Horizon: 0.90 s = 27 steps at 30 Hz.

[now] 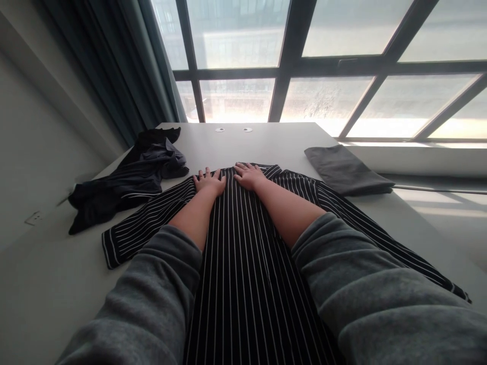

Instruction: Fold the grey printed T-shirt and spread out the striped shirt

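Observation:
A black shirt with thin white stripes (pixel 243 263) lies spread on the white table, its collar end away from me and its sleeves out to both sides. My left hand (pixel 209 183) rests flat near the shirt's left shoulder, fingers spread. Beside the collar, my right hand (pixel 249 176) lies palm down on the cloth with its fingers stretched out. Neither hand grips the fabric. The shirt's lower end runs out of view between my forearms.
Crumpled dark clothes (pixel 133 177) lie at the table's left side. A folded grey cloth (pixel 348 170) sits at the right edge. Two small round white fittings (pixel 247 130) are set in the far part of the white table (pixel 281 144). Windows and a dark curtain (pixel 125 66) stand behind.

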Each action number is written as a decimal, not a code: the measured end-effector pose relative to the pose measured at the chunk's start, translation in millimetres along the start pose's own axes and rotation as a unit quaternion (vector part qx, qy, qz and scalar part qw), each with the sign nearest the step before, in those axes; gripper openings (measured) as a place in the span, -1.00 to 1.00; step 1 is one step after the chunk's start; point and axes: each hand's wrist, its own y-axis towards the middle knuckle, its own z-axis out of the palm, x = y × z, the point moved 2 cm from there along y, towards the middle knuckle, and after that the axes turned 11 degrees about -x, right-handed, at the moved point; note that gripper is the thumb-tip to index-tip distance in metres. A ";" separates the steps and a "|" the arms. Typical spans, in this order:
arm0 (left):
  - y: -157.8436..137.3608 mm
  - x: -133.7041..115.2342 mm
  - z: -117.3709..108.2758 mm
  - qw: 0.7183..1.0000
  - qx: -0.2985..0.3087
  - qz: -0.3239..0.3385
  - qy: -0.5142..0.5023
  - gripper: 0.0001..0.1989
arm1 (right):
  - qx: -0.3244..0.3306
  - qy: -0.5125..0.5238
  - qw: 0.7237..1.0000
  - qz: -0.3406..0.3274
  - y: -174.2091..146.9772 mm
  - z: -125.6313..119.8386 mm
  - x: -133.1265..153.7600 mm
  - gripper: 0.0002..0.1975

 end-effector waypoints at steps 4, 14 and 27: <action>-6.4 20.5 -4.2 0.999 0.001 0.039 0.009 -0.25 | 0.010 -0.007 1.000 0.004 1.0 -1.2 0.1 -0.30; -72.0 135.6 -31.3 0.994 0.005 0.093 0.059 -0.28 | 0.026 -0.026 0.999 0.007 6.4 0.3 -2.7 -0.34; -212.4 293.0 -55.4 0.996 -0.039 0.018 0.082 -0.34 | 0.016 -0.062 0.998 0.004 8.2 6.6 -1.4 -0.28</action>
